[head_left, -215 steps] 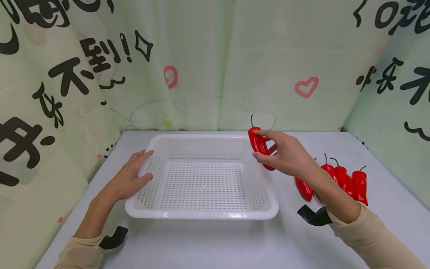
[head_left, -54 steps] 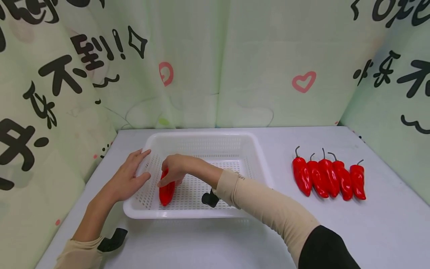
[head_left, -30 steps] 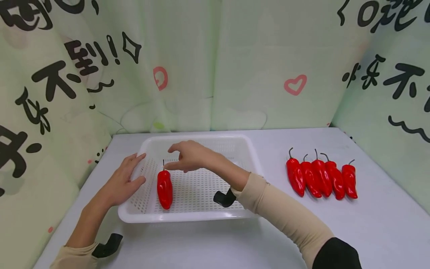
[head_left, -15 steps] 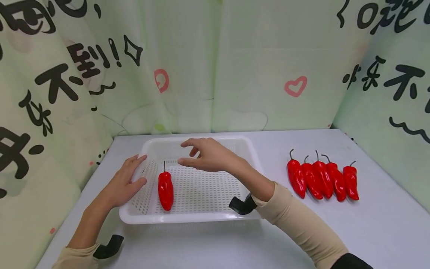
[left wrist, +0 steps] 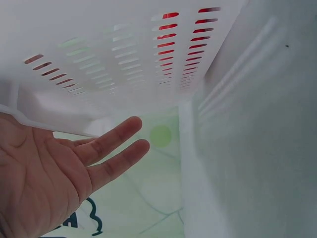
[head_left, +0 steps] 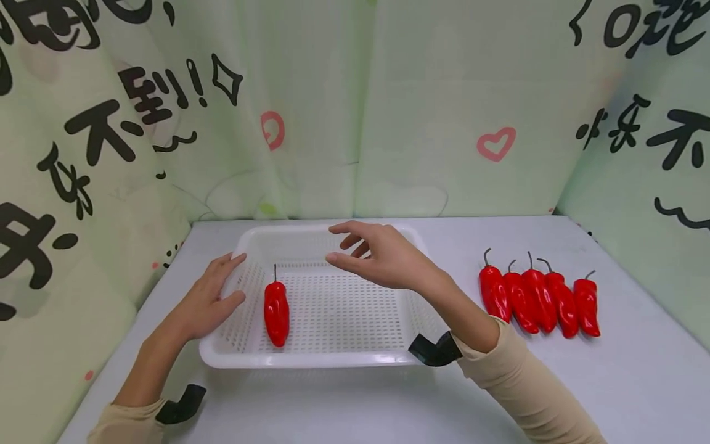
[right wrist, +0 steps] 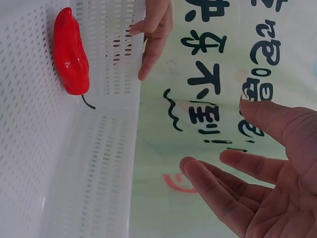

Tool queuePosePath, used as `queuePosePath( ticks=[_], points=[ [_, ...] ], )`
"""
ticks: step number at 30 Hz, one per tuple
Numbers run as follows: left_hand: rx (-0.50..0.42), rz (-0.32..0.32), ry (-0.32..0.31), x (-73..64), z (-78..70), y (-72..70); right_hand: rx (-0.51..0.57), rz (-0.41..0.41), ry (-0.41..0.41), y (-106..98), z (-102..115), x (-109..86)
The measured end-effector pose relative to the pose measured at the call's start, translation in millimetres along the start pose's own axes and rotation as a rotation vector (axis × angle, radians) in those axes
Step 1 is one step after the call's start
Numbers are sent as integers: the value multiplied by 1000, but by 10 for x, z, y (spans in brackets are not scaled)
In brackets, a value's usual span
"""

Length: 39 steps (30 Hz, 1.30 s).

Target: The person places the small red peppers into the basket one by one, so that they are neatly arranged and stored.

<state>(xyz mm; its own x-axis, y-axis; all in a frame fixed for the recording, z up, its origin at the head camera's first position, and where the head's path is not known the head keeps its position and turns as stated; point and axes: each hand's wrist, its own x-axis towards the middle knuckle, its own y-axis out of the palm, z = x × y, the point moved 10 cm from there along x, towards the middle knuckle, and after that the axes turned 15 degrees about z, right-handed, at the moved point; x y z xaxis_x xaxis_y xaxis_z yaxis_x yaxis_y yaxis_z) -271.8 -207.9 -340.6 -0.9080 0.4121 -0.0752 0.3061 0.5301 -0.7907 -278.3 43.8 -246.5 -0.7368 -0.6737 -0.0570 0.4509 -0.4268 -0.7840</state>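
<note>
The red pepper (head_left: 277,313) is held by neither hand; it is laid loose on the perforated floor of the white basket (head_left: 333,359), its stem pointed away from the person, so it could be rolled or shifted by any jolt to the basket. Such a jolt might be caused by the black piece (head_left: 435,350) at the right wrist, which is seen over the near right corner and could be caught on the rim. The basket might also be turned, as it seems only lightly steadied by the left hand (head_left: 208,302), whose straight fingers are rested along the left rim. If a pepper were pinched from the row of five red peppers (head_left: 539,301), its neighbours could be knocked askew, since they are packed closely; a glossy skin could also be lost from a loose pinch. The right hand (head_left: 379,256) is raised above the basket with thumb and fingers spread wide and nothing between them. From that grip, the pepper in the basket is found lower, to the left and nearer the person, well apart from the fingertips; from the left hand, it is placed just to the right, inside the basket wall. The row is set to the right of the right hand, beyond its wrist.
</note>
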Motion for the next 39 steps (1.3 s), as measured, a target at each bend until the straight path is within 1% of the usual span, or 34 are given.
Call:
queuePosePath(
  ticks=[9,13,19,32,39],
  points=[
    [-9,-1,13,27,-61,-23,43,-49,12,-167,-145,-231],
    [-13,2,14,50,-78,-21,38,-74,25,-241,-220,-337],
    [-14,8,-2,54,-68,-16,25,-92,62,-305,-318,-455],
    [-13,4,-12,24,-28,-17,-32,-108,124,-419,-473,-602],
    [-23,1,-17,10,5,-8,-57,-109,172,-451,-625,-655]
  ],
)
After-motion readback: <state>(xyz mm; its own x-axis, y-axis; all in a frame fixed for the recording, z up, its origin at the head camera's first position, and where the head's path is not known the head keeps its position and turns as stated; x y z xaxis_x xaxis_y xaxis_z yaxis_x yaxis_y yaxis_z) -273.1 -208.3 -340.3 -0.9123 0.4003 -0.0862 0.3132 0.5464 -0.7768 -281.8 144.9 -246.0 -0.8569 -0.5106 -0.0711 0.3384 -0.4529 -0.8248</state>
